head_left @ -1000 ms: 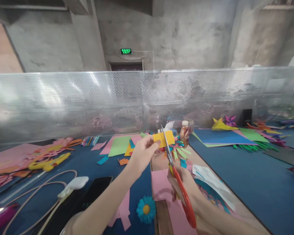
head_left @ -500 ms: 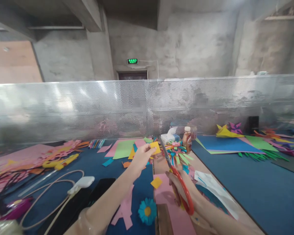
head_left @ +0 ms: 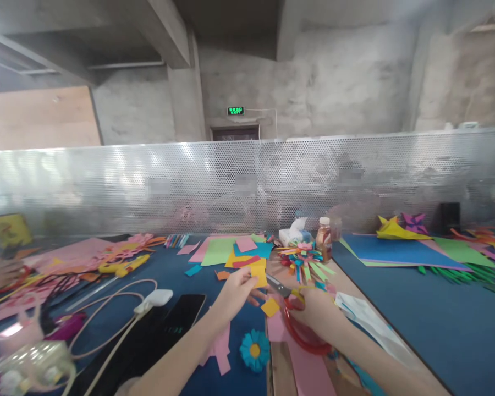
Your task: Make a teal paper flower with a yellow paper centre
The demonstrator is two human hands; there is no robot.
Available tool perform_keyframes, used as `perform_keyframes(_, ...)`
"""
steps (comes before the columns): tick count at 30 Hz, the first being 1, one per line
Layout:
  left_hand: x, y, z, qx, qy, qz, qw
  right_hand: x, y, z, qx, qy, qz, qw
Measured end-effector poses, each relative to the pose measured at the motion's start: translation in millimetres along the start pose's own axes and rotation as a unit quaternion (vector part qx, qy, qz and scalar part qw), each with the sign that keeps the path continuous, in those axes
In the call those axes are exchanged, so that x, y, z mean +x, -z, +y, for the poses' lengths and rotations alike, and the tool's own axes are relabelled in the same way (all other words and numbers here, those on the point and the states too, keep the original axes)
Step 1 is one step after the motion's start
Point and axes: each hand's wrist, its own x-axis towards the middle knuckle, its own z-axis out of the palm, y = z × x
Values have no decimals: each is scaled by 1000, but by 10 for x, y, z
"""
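Between the thumb and fingers of my left hand [head_left: 236,290] is a small yellow paper piece [head_left: 259,274], held up above the table. My right hand [head_left: 315,308] grips a pair of scissors [head_left: 309,342] with red and yellow handles. The grey blades point left and their tip reaches the edge of the yellow piece; whether they cut into it I cannot tell. Below the blades, a loose yellow square [head_left: 270,307] lies beside pink paper [head_left: 307,368]. Closer to me a blue paper flower [head_left: 254,350] with a yellow centre rests on the blue table.
Coloured sheets [head_left: 220,251], a bundle of paper strips [head_left: 303,257], a tissue pack [head_left: 293,233] and a bottle [head_left: 324,239] stand beyond my hands. On the left lie a glue gun [head_left: 126,266], a cable with a white plug [head_left: 154,301], a phone [head_left: 185,316] and another person's hand [head_left: 2,278].
The scissors have swung from nearly upright to pointing left, at the yellow paper. My left hand has come lower with that paper. The view has shifted slightly left, bringing another person's hand in.
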Motion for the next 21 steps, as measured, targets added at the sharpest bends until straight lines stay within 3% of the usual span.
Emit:
perform_keyframes(6, -99, -100, -50, 6, -7, -55, 998, -87, 107, -32, -55, 27, -8, 998)
perform_keyframes(11, -164, -155, -13, -16, 1, -69, 997, -122, 145, -86, -25, 62, 35, 997)
perform_keyframes(14, -204, -185, -20, -23, 0, -110, 994, -115, 127, -129, 149, 101, 80, 980)
perform_keyframes(17, -254, -219, -39, -35, -11, -148, 988, -123, 95, -180, 381, 98, 102, 914)
perform_keyframes(21, -305, -261, -53, -51, -13, -137, 989, -146, 62, -237, 479, 51, 112, 869)
